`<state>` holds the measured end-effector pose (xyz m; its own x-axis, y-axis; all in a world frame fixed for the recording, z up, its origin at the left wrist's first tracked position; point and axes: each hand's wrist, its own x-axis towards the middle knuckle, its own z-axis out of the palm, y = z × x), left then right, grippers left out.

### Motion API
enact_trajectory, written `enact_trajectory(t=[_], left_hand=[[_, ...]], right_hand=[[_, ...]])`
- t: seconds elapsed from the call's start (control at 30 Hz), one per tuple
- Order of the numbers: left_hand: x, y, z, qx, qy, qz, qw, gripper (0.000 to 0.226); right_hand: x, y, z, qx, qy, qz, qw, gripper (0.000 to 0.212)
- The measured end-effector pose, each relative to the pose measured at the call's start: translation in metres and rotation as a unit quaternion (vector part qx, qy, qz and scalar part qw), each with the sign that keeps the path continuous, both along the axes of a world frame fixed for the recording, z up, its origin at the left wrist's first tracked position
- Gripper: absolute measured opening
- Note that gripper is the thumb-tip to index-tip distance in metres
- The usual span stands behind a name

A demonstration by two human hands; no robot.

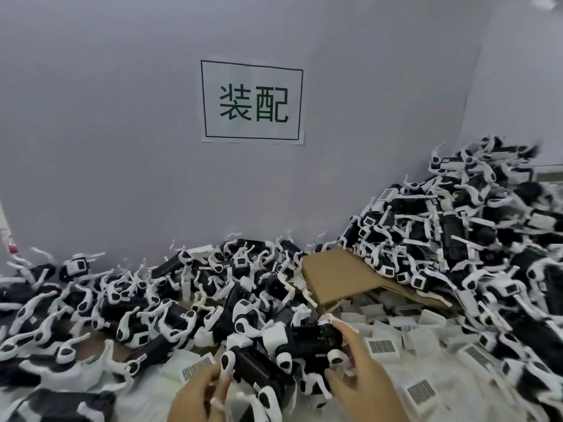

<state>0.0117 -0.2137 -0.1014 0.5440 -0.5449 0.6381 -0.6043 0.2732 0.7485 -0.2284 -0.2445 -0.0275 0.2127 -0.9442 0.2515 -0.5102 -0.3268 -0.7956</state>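
A large heap of black-and-white plastic parts (182, 303) covers the surface from left to right, with white curved arms sticking up. My right hand (362, 376) holds a black-and-white part (316, 336) at the front middle, fingers over its top and thumb under it. My left hand (198, 394) is at the bottom edge and pinches another black part with a white end (253, 370) that lies just left of the first one. Both parts sit low over the heap.
The heap rises high at the right (457, 239) against the corner. A brown cardboard sheet (344, 275) leans among the parts. Small white packets with barcodes (420, 391) lie at the front right. A grey wall with a printed sign (253, 102) stands behind.
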Motion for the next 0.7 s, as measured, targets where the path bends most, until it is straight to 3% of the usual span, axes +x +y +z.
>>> enact_trajectory(t=[0.1, 0.23, 0.4, 0.5, 0.57, 0.7], left_hand=[[0.001, 0.007, 0.005, 0.004, -0.032, 0.003, 0.999, 0.009], [-0.009, 0.022, 0.020, -0.082, -0.071, 0.048, 0.993, 0.012], [-0.022, 0.033, 0.030, -0.097, -0.055, 0.091, 0.990, 0.018], [-0.024, 0.039, 0.031, -0.082, -0.069, 0.110, 0.988, 0.020], [-0.020, 0.041, 0.031, -0.075, -0.023, 0.140, 0.987, 0.020], [-0.006, 0.039, 0.030, -0.040, 0.202, 0.224, 0.953, 0.022]], right_hand=[[-0.004, 0.005, -0.012, -0.049, 0.023, 0.007, 0.998, 0.077], [-0.006, 0.011, -0.020, -0.085, 0.027, 0.027, 0.996, 0.079], [-0.006, 0.012, -0.020, -0.108, 0.026, 0.035, 0.993, 0.074], [-0.006, 0.010, -0.024, -0.055, 0.014, 0.071, 0.996, 0.072], [-0.006, 0.007, -0.028, -0.007, 0.013, 0.105, 0.994, 0.082], [-0.007, 0.004, -0.021, -0.003, 0.077, 0.130, 0.989, 0.090]])
